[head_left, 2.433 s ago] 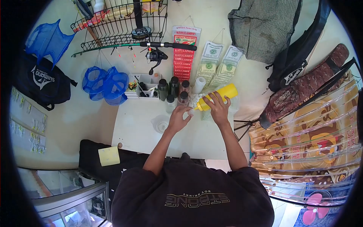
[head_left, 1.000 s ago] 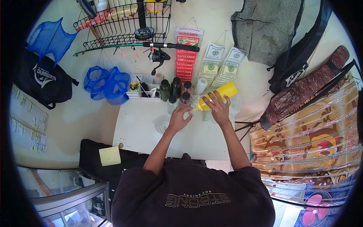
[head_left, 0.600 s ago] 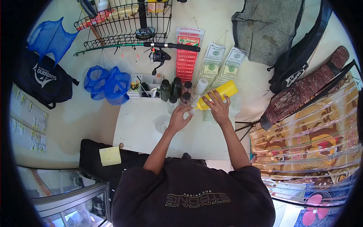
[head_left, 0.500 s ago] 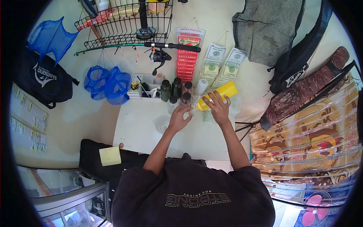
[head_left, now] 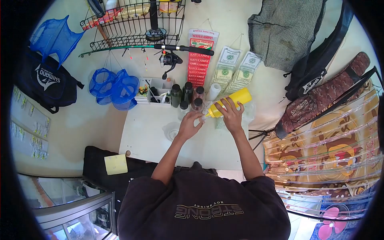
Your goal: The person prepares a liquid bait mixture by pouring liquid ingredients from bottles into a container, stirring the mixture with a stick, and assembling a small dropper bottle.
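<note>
My right hand (head_left: pixel 232 115) is wrapped round a yellow squeeze bottle (head_left: pixel 242 96), which is tilted with its nozzle down towards the left. At the nozzle tip, the fingers of my left hand (head_left: pixel 189 126) are pinched together on something small and whitish-clear, too small to make out. Just behind my left hand stand several dark-capped bottles (head_left: pixel 176 96). A white bottle (head_left: pixel 214 91) leans between them and the yellow one. To the left of my left wrist sits a clear measuring cup (head_left: pixel 172 131) on the white table (head_left: pixel 140 136).
A white organiser box (head_left: pixel 160 86) stands at the table's back left, and a clear plastic bag (head_left: pixel 249 112) lies right of my right hand. Red bait packets (head_left: pixel 198 66) and a fishing rod with reel (head_left: pixel 171 60) are on the wall. A glass case (head_left: pixel 76 212) is at lower left.
Both hands and the yellow bottle keep nearly the same pose. The whole view has shifted very slightly.
</note>
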{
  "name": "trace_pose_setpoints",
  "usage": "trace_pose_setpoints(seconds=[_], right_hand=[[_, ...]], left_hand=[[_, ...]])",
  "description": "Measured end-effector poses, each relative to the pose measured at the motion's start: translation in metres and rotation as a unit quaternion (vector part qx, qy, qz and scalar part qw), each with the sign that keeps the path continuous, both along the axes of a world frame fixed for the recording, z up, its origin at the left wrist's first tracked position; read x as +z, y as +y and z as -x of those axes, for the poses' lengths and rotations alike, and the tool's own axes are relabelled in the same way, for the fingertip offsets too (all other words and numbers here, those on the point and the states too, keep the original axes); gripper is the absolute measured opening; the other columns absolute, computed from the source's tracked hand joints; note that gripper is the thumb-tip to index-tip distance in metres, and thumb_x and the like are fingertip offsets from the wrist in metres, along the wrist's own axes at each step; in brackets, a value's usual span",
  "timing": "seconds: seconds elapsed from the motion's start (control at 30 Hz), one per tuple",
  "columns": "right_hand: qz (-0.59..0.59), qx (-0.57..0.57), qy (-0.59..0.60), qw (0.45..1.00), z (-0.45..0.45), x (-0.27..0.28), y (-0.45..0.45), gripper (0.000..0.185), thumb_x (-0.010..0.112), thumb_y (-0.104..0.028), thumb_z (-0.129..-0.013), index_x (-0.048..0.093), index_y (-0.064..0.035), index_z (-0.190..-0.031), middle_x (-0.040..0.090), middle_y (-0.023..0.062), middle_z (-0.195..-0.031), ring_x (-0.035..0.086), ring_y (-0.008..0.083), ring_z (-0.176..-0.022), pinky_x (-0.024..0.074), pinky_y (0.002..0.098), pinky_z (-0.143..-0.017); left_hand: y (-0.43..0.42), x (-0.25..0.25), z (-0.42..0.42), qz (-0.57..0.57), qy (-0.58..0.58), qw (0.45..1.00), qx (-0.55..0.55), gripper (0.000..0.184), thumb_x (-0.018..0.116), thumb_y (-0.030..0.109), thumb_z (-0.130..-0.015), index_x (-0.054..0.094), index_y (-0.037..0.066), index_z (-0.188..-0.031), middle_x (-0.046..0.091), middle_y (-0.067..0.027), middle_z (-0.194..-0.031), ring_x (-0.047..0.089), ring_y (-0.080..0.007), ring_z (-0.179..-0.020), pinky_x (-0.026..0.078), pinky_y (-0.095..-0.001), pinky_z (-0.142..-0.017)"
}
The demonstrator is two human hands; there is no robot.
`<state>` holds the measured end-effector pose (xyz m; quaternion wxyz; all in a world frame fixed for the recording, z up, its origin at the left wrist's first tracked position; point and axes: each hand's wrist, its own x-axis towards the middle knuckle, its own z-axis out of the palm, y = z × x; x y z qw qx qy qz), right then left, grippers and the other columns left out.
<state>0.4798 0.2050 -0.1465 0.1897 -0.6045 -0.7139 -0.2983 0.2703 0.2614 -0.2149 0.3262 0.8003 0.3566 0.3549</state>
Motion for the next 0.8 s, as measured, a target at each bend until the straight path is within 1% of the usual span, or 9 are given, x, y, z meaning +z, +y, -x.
trace_pose_setpoints(seconds=[0.63, 0.73, 0.8], right_hand=[[0.004, -0.005, 0.004, 1.0, -0.0029, 0.0007, -0.0022, 0.037, 0.061, -0.01, -0.084, 0.067, -0.0289, -0.116, 0.062, -0.0047, -0.119, 0.052, 0.0164, -0.124, 0.0252, 0.0471, -0.102], [0.01, -0.001, 0.006, 1.0, -0.0026, 0.0026, -0.0036, 0.04, 0.061, -0.01, -0.084, 0.065, -0.0302, -0.119, 0.061, -0.0045, -0.122, 0.051, 0.0164, -0.126, 0.0256, 0.0473, -0.102], [0.013, 0.001, -0.025, 1.0, -0.003, 0.0047, -0.0046, 0.043, 0.06, -0.011, -0.085, 0.062, -0.0323, -0.122, 0.06, -0.0046, -0.126, 0.05, 0.0157, -0.128, 0.0261, 0.0474, -0.102]], left_hand=[[-0.0006, -0.0082, -0.0026, -0.001, -0.015, 1.0, -0.001, 0.037, 0.074, 0.019, -0.079, 0.066, 0.011, -0.114, 0.064, -0.0142, -0.112, 0.057, -0.0321, -0.113, 0.046, -0.0413, -0.097], [-0.0029, -0.0064, -0.0024, 0.002, -0.016, 1.0, 0.001, 0.036, 0.074, 0.018, -0.079, 0.066, 0.011, -0.114, 0.064, -0.0136, -0.112, 0.057, -0.032, -0.113, 0.046, -0.041, -0.097], [-0.0037, -0.0046, -0.0029, 0.004, -0.017, 1.0, 0.003, 0.036, 0.074, 0.017, -0.079, 0.066, 0.011, -0.114, 0.064, -0.0133, -0.113, 0.057, -0.032, -0.112, 0.046, -0.0409, -0.097]])
